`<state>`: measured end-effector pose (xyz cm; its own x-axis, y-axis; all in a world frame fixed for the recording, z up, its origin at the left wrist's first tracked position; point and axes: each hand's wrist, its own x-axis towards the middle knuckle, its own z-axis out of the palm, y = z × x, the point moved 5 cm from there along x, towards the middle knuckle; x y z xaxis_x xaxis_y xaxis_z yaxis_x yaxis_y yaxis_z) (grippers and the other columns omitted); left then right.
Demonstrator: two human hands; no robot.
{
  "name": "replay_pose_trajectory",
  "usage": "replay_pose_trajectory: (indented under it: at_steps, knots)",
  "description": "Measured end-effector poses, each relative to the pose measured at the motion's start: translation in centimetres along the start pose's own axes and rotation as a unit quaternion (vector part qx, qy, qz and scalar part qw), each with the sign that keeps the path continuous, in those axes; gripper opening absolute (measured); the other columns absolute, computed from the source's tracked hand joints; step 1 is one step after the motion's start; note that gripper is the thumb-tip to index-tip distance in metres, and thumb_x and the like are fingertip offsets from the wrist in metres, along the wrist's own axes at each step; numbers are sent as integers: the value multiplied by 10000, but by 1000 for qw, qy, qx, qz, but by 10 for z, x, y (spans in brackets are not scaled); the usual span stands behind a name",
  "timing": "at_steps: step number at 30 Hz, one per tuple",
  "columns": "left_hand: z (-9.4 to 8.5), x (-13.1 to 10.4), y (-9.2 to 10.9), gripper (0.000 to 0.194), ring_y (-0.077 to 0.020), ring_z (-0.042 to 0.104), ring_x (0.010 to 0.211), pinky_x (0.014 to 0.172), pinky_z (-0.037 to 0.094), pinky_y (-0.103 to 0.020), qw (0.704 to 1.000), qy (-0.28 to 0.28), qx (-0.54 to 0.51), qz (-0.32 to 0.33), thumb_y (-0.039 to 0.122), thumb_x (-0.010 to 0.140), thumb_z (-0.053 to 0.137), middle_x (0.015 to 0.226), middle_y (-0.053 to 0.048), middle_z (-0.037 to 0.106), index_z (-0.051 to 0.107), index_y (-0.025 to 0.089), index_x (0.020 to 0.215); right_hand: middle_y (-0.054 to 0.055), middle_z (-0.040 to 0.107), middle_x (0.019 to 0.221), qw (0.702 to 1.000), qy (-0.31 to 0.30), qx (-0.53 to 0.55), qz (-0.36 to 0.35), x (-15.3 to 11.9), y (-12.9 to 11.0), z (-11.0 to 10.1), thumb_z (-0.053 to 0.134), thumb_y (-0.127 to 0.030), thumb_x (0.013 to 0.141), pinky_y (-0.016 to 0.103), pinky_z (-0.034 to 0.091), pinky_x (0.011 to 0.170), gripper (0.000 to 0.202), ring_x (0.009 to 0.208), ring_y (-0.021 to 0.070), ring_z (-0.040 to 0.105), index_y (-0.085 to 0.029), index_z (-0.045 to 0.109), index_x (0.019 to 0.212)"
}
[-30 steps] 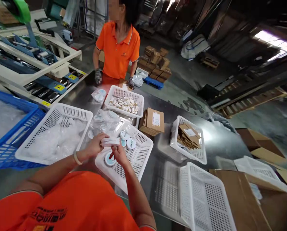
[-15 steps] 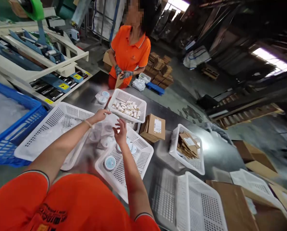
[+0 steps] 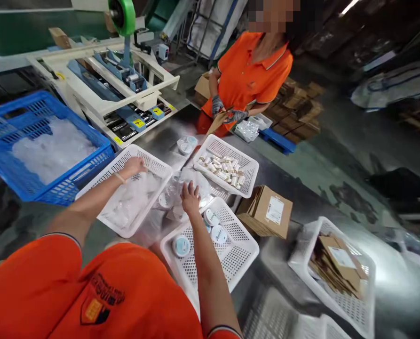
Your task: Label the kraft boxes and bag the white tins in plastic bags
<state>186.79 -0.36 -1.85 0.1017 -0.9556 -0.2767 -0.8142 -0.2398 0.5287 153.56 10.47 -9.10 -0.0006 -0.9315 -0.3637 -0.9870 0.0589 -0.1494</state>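
The left hand [image 3: 135, 167] has moved to the bags [image 3: 127, 205] in the left basket [image 3: 165, 175], grip unclear; the right hand [image 3: 190, 197], grip spread, is near wrapped tins [image 3: 164, 200]. At least three loose tins [image 3: 181, 246] lie in the near basket [image 3: 247, 254].

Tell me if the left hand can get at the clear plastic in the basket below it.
Likely yes: the left hand is over the white basket, and no lid covers the clear plastic.
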Motion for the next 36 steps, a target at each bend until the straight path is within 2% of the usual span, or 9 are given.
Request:
replay_pose_trajectory:
  at_steps: [4,10,13,16,20,25,29,32,36]
  knots:
    - [32,-27,-11,304,-435,722,1304,1083,559,-456,991,25,-68,-111,322,744,951,1068,-200,846,814,148,952,94,97,1964,1000,25,3,-5,-8,-7,-4,463,-319,1145,738,319,1342,718,1797,442,119,-355,302,1844]
    - [20,-40,28,225,-311,800,1097,1000,629,-398,979,18,-203,5,248,882,737,1006,-107,872,837,143,1054,215,475,1804,961,198,181,-70,-52,3,-32,669,-354,1057,697,338,1332,627,1735,427,315,-254,573,1668]
    - [13,-67,63,342,-280,824,953,923,665,-403,907,-116,-387,123,355,822,873,990,-79,867,826,152,1093,227,601,1673,877,235,414,-72,-69,11,-44,873,-539,874,634,461,1257,900,1607,421,499,-244,539,1656]
    - [20,-105,97,489,-262,826,821,845,683,-422,803,-253,-519,151,412,717,1003,1012,-86,854,808,148,1078,194,677,1569,758,157,629,-79,-78,5,-48,1038,-628,549,563,552,1148,1194,1497,423,597,-259,587,1591]
    - [48,-126,114,459,-221,793,766,778,669,-385,783,-222,-572,101,364,706,989,944,-47,801,775,161,1057,62,814,928,649,5,756,-84,-103,-5,-41,1044,-554,520,394,593,843,618,904,277,754,-224,802,983]
    - [94,-130,104,368,-224,734,879,870,655,-419,849,-109,-516,33,364,794,897,977,-51,730,707,181,1052,-6,688,642,657,12,754,-11,-141,14,-25,990,-514,571,285,440,579,421,574,146,570,-221,721,708]
    - [97,-175,106,350,-292,682,1197,1013,628,-457,914,46,-343,212,409,942,811,1233,-121,691,699,225,1218,-85,467,525,648,132,745,85,-149,21,-16,893,-647,660,269,364,509,550,479,102,422,-276,489,619]
    - [103,-227,124,167,-311,660,1286,1084,611,-475,885,7,-184,428,386,1011,744,1345,-137,702,749,240,1091,-87,407,505,688,171,689,148,-144,18,-7,753,-723,821,271,349,494,588,471,112,404,-298,392,634]
    - [112,-242,131,229,-316,741,1093,988,626,-445,896,-80,89,428,112,1017,581,1099,-152,784,786,189,951,-60,430,527,742,148,625,194,-139,28,7,530,-729,1018,279,406,523,579,503,145,459,-303,368,661]
